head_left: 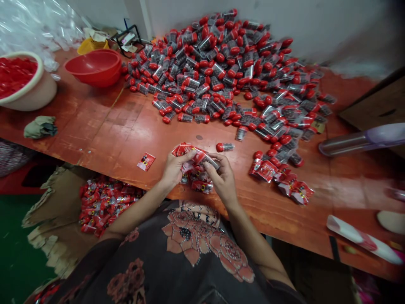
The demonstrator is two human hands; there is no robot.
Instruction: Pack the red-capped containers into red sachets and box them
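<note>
My left hand [174, 168] and my right hand [223, 175] meet at the near edge of the red table [104, 126]. Both are closed on a small clear capsule tube with a red printed label wrapper [194, 157] held between them. Under my hands lie a few wrapped tubes [200, 185]. A single red-capped tube [224, 147] lies just beyond my right hand. A large heap of red-capped clear tubes [228, 67] covers the far middle of the table.
Loose red labels [281, 175] lie right of my hands, one label [146, 161] to the left. A cardboard box of wrapped tubes [101, 204] sits below the table's left. A red bowl [93, 67], a cream basin of red caps [22, 80] and a rag [40, 126] stand at left.
</note>
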